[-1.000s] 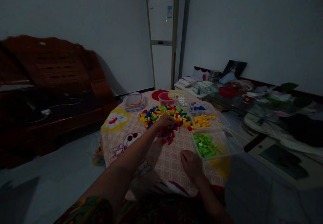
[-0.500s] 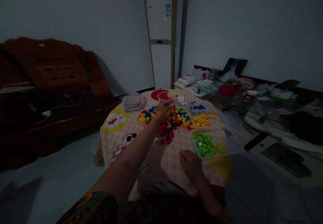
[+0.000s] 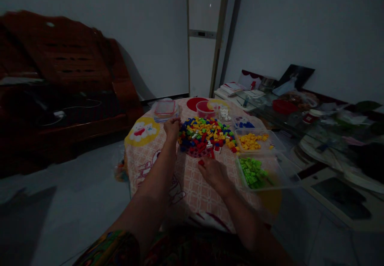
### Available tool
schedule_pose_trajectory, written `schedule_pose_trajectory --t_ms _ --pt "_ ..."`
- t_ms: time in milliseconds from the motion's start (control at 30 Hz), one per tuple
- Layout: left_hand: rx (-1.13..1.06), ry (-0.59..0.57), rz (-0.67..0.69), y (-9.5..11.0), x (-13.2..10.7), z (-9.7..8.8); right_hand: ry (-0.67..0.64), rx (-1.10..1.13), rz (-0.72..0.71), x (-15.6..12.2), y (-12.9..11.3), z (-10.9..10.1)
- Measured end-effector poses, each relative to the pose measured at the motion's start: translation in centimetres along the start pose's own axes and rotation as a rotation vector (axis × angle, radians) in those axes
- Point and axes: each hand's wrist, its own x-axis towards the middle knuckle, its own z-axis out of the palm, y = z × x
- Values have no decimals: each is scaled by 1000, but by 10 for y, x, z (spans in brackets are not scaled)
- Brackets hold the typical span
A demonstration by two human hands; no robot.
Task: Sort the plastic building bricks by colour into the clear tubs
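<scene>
A heap of mixed toy building bricks (image 3: pixel 207 132), in red, yellow, blue, green and white, lies on the round table's patterned cloth (image 3: pixel 192 190). My left hand (image 3: pixel 172 130) is at the heap's left edge with its fingers drawn together; whatever they hold is too small and dark to make out. Just in front of the heap, my right hand (image 3: pixel 214 175) is closed, with a red brick (image 3: pixel 201 162) at its fingertips. To the right, clear trays hold sorted bricks: green bricks (image 3: pixel 253 173), yellow bricks (image 3: pixel 252 141) and blue bricks (image 3: pixel 246 125).
White bricks (image 3: pixel 224 114) sit at the back, beside a clear round tub (image 3: pixel 205 108). Stacked clear containers with lids (image 3: pixel 165 110) stand at the back left. A cluttered glass table (image 3: pixel 264 114) is on the right, a wooden bench (image 3: pixel 75 70) on the left.
My left hand has moved from over the heap to its left edge. My right hand has gone forward from the cloth by the green tray to the heap's front. The view has shifted somewhat.
</scene>
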Motion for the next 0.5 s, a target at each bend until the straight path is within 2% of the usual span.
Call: schedule_pose_trajectory --t_ms 167,333,400,500 --pt "-123 80 -97 3 14 -9 -82 -81 -69 5 -5 4" --pt "-159 200 -59 -2 33 -16 -22 40 -153 1 7 -18" --pt "-172 231 -29 -7 38 -20 -7 105 -186 13 17 -32" --pt "-196 254 -27 -20 39 -25 15 177 -195 55 36 -53"
